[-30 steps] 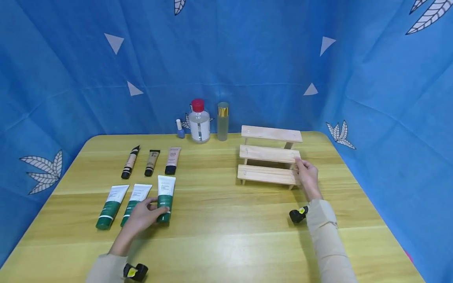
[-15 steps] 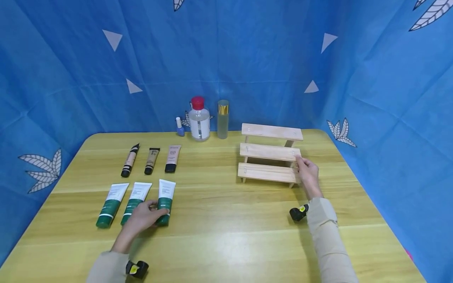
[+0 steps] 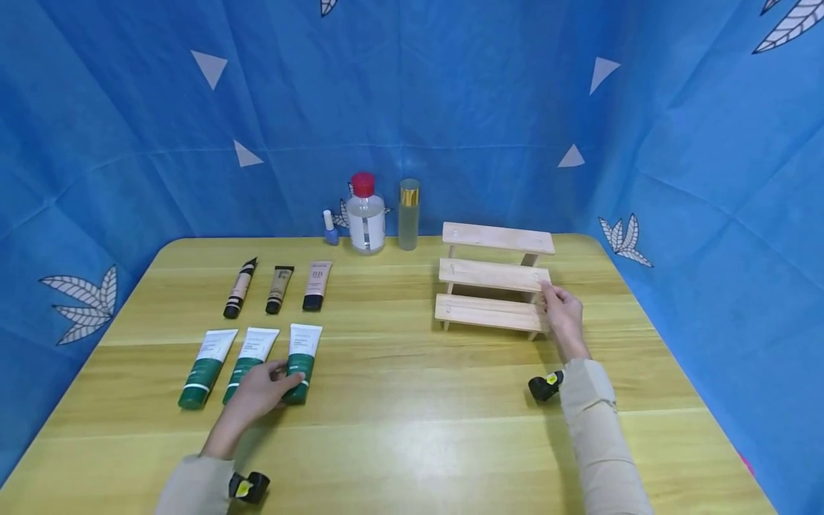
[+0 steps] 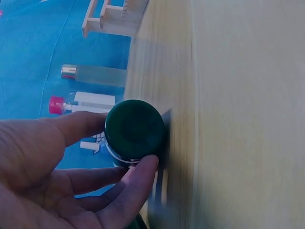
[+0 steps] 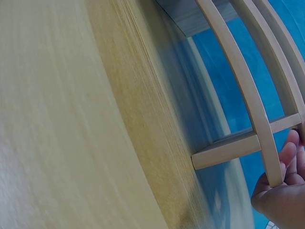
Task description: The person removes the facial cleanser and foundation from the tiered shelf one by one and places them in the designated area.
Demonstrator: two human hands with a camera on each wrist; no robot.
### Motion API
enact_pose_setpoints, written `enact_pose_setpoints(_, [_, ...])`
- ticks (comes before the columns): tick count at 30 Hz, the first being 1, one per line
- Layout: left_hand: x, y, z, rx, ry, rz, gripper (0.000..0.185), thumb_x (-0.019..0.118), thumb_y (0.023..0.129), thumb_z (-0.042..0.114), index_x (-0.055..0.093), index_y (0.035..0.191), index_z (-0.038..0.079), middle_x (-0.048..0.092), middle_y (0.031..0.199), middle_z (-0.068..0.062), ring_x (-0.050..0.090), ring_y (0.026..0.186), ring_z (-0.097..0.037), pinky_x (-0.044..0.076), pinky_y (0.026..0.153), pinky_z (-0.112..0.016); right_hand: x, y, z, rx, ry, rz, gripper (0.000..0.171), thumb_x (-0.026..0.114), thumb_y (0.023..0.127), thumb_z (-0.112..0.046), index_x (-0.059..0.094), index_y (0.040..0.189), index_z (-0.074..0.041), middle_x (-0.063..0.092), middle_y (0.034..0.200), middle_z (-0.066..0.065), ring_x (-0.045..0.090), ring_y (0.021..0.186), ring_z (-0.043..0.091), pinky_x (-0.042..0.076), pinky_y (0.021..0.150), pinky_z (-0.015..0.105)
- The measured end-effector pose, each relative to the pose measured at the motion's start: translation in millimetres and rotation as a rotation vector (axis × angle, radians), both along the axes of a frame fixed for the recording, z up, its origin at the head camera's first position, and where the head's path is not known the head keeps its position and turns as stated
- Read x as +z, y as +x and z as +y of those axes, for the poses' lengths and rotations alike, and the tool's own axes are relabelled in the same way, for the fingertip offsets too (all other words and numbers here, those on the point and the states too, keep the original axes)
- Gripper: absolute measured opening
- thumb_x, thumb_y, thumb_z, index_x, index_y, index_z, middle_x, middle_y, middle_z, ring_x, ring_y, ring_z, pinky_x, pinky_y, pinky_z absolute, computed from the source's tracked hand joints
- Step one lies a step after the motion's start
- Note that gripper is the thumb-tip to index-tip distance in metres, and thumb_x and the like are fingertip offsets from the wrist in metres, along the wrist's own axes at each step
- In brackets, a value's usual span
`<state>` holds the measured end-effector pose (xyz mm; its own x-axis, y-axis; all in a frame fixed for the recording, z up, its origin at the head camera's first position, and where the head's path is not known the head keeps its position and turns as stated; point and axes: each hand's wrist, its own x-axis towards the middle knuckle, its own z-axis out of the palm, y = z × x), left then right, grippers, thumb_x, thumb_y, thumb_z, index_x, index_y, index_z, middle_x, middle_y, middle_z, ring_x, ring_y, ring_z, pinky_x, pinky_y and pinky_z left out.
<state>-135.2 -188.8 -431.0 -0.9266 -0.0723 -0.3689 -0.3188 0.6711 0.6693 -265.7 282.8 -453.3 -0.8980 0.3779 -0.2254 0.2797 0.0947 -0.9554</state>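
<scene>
Three green-and-white tubes lie side by side at the front left of the table. My left hand (image 3: 287,377) grips the rightmost tube (image 3: 302,352) near its cap. In the left wrist view the thumb and fingers pinch the dark green cap (image 4: 134,129). A wooden three-step rack (image 3: 492,275) stands at the back right. My right hand (image 3: 552,300) holds its right end, with its fingers (image 5: 287,151) curled against the end of a slat (image 5: 248,102).
Three smaller tubes (image 3: 279,289) lie behind the green ones. A small blue bottle (image 3: 330,228), a red-capped clear bottle (image 3: 365,214) and a gold-capped bottle (image 3: 408,214) stand at the table's (image 3: 412,400) back edge. Blue cloth walls surround it.
The left hand has drawn the rightmost green tube slightly nearer, closer in line with its neighbours. The right hand stays at the rack's end.
</scene>
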Motion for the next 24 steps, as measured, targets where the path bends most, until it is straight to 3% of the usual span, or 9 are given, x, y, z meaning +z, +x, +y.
enact_pose_setpoints(10, [2.8,6.1,-2.5,-0.006,-0.029,0.047,0.058,0.054,0.096,0.027,0.041,0.135,-0.013,0.057,0.110,-0.024,0.059,0.073,-0.017,0.051,0.062,-0.029,2.0,-0.3,1.8,-0.013,0.000,-0.024,0.034,0.053,0.093,-0.049,0.057,0.091,-0.015,0.053,0.083,-0.009,0.047,0.074,0.005,0.041,0.061,0.017])
enact_pose_setpoints(17, [12.0,8.3,-0.5,0.001,-0.068,0.114,0.056,0.052,0.097,0.024,0.039,0.136,-0.014,0.057,0.112,-0.024,0.055,0.069,-0.018,0.044,0.056,-0.029,5.7,-1.4,4.4,-0.004,0.000,-0.021,0.035,0.052,0.093,-0.050,0.057,0.092,-0.016,0.053,0.085,-0.007,0.046,0.076,0.007,0.040,0.065,0.019])
enact_pose_setpoints(21, [22.5,8.1,6.2,-0.011,-0.084,0.253,0.049,0.051,0.098,0.020,0.044,0.135,-0.011,0.058,0.117,-0.026,0.060,0.089,-0.029,0.052,0.073,-0.040,7.8,-2.4,6.3,0.005,0.002,-0.020,0.034,0.052,0.093,-0.048,0.058,0.096,-0.015,0.053,0.085,-0.007,0.046,0.076,0.007,0.040,0.066,0.019])
enact_pose_setpoints(24, [31.0,4.7,15.1,-0.042,-0.077,0.351,0.045,0.051,0.098,0.019,0.047,0.134,-0.007,0.054,0.123,-0.027,0.054,0.110,-0.037,0.048,0.090,-0.049,10.2,-2.5,5.8,0.011,0.026,-0.028,0.041,0.050,0.095,-0.047,0.059,0.108,-0.009,0.054,0.090,-0.005,0.047,0.079,0.007,0.041,0.070,0.021])
